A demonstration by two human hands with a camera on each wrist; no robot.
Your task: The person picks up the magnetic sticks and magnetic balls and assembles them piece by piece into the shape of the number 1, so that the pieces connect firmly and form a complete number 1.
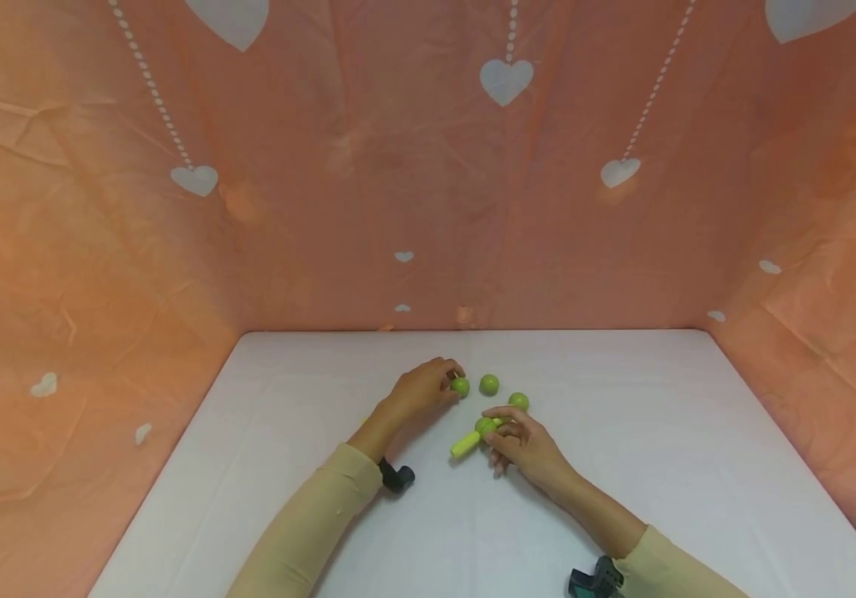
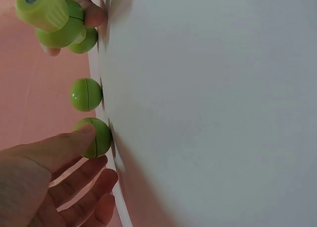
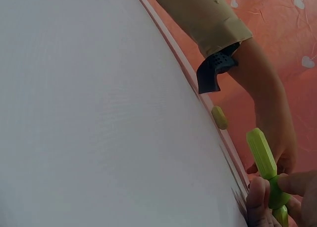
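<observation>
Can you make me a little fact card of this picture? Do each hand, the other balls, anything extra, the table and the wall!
Left hand: pinching a green ball
Right hand: holding a joined toy, a ball with a yellow-green stick poking out each side
Other balls: two, both green; one in the middle, one close to the right hand
Extra: a yellow piece near the left wrist
Table: white
Wall: orange cloth with pale hearts
</observation>
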